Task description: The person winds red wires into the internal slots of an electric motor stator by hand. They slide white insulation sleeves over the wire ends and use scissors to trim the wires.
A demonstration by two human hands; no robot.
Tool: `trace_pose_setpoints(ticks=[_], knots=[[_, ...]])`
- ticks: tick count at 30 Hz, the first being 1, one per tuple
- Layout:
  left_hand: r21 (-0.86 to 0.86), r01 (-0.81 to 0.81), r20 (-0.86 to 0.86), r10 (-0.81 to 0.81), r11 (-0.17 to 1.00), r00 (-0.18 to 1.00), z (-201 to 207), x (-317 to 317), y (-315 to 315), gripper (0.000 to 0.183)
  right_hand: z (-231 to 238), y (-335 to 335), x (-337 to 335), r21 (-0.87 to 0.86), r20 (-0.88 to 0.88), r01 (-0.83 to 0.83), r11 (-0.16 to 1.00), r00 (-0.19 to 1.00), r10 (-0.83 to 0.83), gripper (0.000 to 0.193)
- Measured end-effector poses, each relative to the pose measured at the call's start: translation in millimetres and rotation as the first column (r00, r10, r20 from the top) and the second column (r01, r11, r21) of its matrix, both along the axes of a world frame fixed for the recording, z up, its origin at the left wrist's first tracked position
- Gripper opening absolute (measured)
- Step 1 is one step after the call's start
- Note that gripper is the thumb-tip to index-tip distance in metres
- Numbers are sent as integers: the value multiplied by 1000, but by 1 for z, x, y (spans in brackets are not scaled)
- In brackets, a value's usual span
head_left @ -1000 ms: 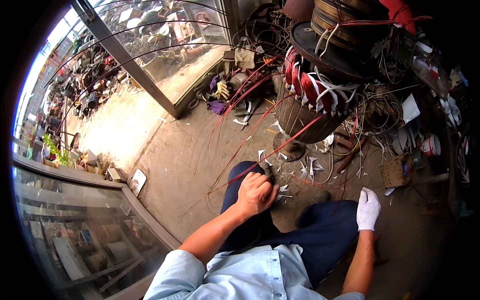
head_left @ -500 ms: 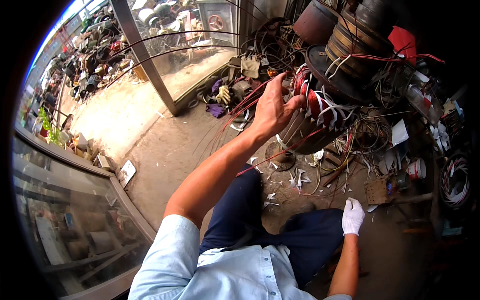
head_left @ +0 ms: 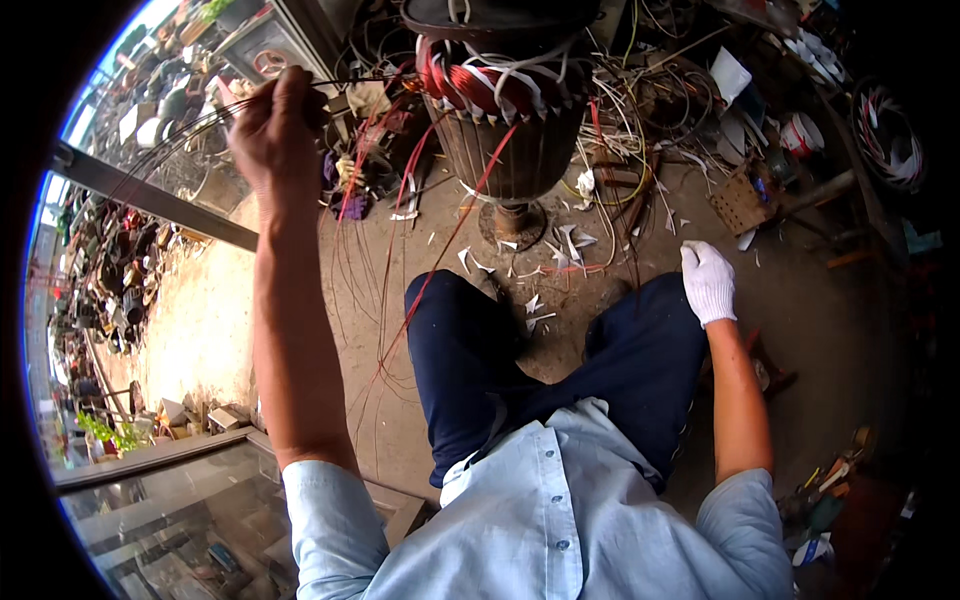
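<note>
My bare left hand [head_left: 272,130] is raised at the upper left, closed around thin dark wires [head_left: 345,80]. These stretch from the coil windings and trail past the hand to the left. The red wire windings [head_left: 480,85], with white strips and pale sleeves among them, ring the top of a slatted, barrel-like stand [head_left: 510,155]. Loose red wires [head_left: 410,165] hang from them toward the floor. My right hand [head_left: 708,280], in a white knit glove, rests on my right knee. Its fingers look curled in, with nothing visible in them.
White scraps [head_left: 572,240] lie on the floor around the stand's round base [head_left: 512,228]. Tangled wires [head_left: 640,110] and a perforated box [head_left: 743,197] are to the right. A coiled cable [head_left: 888,138] hangs at far right. A metal-framed glass panel [head_left: 190,520] stands at lower left.
My left hand has moved from beside the red windings out to the left and now grips dark wires. My view has turned toward the right. The gloved right hand stays by my knee.
</note>
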State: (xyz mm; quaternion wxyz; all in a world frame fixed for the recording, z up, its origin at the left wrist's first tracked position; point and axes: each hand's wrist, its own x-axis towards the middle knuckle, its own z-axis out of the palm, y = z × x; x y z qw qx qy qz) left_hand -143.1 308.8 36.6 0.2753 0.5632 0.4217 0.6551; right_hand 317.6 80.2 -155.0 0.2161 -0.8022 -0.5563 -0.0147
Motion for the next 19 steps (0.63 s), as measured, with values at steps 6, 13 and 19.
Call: trace_pose_setpoints(ticks=[6, 13, 19], knots=[[188, 23, 77, -38, 982, 996, 68, -118, -16, 23, -6, -6, 6, 103, -114, 45, 994, 993, -33, 28], [0, 152, 323, -144, 988, 935, 17, -91, -52, 43, -7, -11, 8, 153, -410, 228, 962, 900, -148, 28], [-112, 89, 132, -74, 990, 989, -88, 44, -104, 41, -69, -38, 70, 194, -922, 639, 744, 378, -85, 24]])
